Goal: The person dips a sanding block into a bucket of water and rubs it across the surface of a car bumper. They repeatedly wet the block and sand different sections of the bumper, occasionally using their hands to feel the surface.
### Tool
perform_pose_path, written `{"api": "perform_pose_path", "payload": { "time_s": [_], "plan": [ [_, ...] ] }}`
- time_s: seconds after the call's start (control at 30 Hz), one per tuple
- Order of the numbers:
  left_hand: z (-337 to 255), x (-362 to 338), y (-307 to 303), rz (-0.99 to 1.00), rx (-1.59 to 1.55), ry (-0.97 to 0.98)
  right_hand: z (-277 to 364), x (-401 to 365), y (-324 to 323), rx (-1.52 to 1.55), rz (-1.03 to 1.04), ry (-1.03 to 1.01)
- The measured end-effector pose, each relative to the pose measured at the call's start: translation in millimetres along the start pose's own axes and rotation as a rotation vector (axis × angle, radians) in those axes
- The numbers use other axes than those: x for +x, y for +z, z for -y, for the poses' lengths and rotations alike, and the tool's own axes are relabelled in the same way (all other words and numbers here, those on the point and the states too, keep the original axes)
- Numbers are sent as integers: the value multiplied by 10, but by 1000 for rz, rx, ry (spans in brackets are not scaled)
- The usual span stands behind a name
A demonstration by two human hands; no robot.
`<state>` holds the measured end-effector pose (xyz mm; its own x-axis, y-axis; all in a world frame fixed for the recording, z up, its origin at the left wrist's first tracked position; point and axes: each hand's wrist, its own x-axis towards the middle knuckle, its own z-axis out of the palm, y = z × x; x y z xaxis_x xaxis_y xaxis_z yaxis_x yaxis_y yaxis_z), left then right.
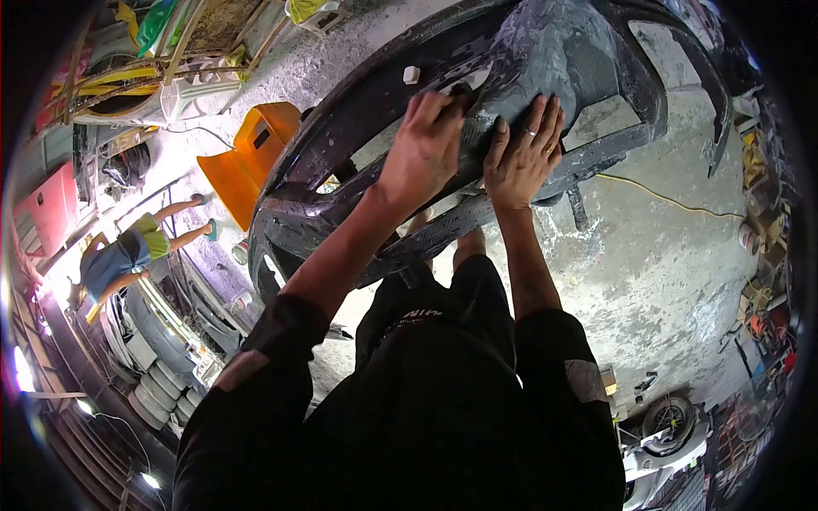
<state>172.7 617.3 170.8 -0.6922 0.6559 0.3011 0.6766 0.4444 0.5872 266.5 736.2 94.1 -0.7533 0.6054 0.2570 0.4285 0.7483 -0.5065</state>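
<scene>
A black car bumper (588, 162) with grey, smeared-looking patches lies across in front of me, above my legs. My left hand (423, 152) is closed at the bumper's middle, its fingers curled against a dark spot at the fingertips. What the fingers hold, if anything, is hidden. Beside it, my right hand (524, 162) rests flat on the grey-streaked raised part, fingers stretched out, with rings on two of them. A small white block (411, 75) sits on the bumper, a little beyond my left hand.
An orange plastic chair (247, 162) stands left of the bumper. Farther left is another person (123, 260) near stacked car parts (158, 396). A yellow cord (673, 200) crosses the concrete floor at right. Boxes and clutter (763, 247) line the right edge; a wheel (669, 419) is at lower right.
</scene>
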Motion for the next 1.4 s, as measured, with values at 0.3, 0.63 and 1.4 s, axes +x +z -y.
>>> {"api": "perform_pose_path", "payload": {
  "time_s": [0.3, 0.63, 1.4],
  "plan": [
    [-6, -161, -68, 14, 10, -25, -29, 38, 22, 12, -17, -32],
    [93, -77, -354, -164, -145, -303, 21, 8, -11, -7, 26, -13],
    [68, 188, 70, 3, 32, 36, 6, -45, 17, -4, 28, -23]
  ]
}}
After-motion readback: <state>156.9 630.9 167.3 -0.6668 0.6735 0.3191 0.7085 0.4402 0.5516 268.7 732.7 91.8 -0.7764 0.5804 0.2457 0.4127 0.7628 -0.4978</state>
